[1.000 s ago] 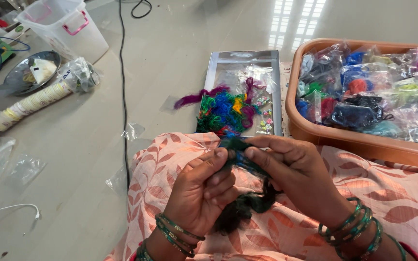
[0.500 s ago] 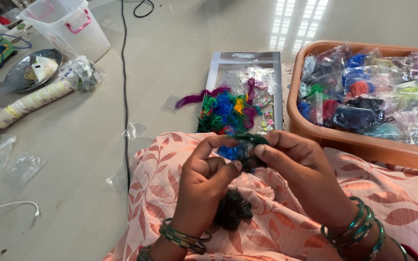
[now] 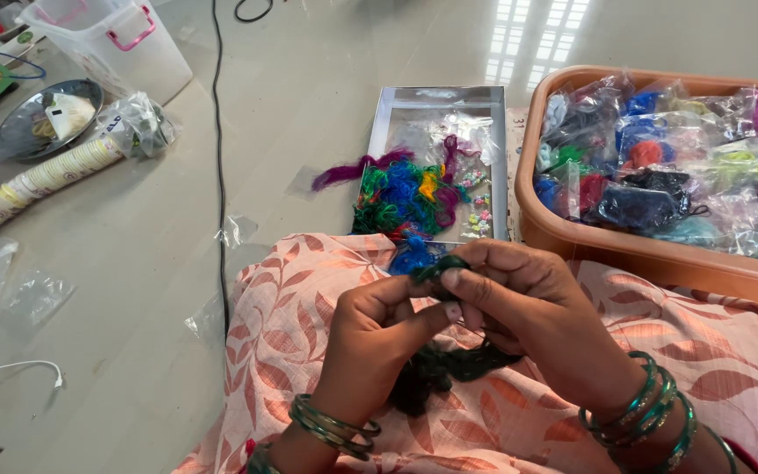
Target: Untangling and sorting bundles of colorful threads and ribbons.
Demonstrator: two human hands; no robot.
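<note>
My left hand (image 3: 377,338) and my right hand (image 3: 519,307) meet over my lap, both pinching a tuft of dark green yarn (image 3: 449,364). The fingertips close on its top end near the middle of the view, and the rest of the yarn hangs down onto the peach leaf-print cloth (image 3: 291,316) on my knees. Green bangles ring both wrists. Just beyond my hands lies a heap of mixed coloured yarn (image 3: 405,195) on a shiny flat tray (image 3: 436,110).
An orange tub (image 3: 589,250) at the right holds several bags of coloured yarn. At far left stand a clear plastic box (image 3: 111,44), a metal dish (image 3: 37,118) and a sleeve of paper cups (image 3: 46,175). A black cable (image 3: 218,175) runs down the floor among loose plastic bags.
My hands have shifted slightly up and together on the green yarn, and the fingers have re-gripped its top end. Everything on the floor stays where it was.
</note>
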